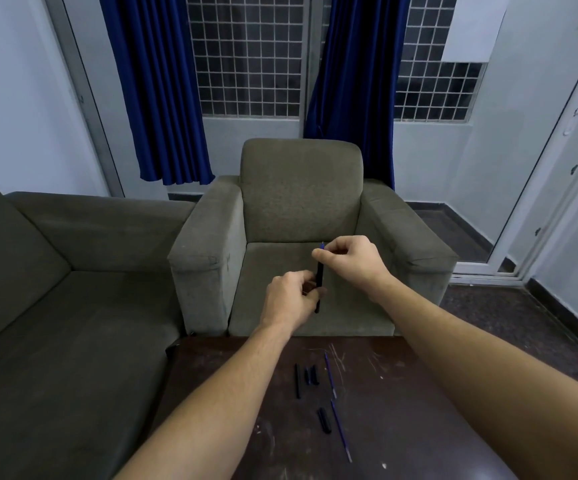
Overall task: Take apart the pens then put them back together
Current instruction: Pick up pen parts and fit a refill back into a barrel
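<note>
Both hands are raised above the far edge of the dark table [401, 393]. My left hand [289, 299] grips the lower part of a black pen barrel [319, 280] held nearly upright. My right hand [348, 259] pinches a thin blue refill tip [322, 245] sticking out of the barrel's top. On the table lie a black barrel [297, 381], two small black caps [311, 375], another black cap [324, 420] and two blue refills [330, 375] [341, 432].
A grey armchair [301, 202] stands right behind the table, with a grey sofa [55, 289] to the left. Blue curtains [155, 88] and a grilled window are at the back. A white door frame [540, 188] is on the right.
</note>
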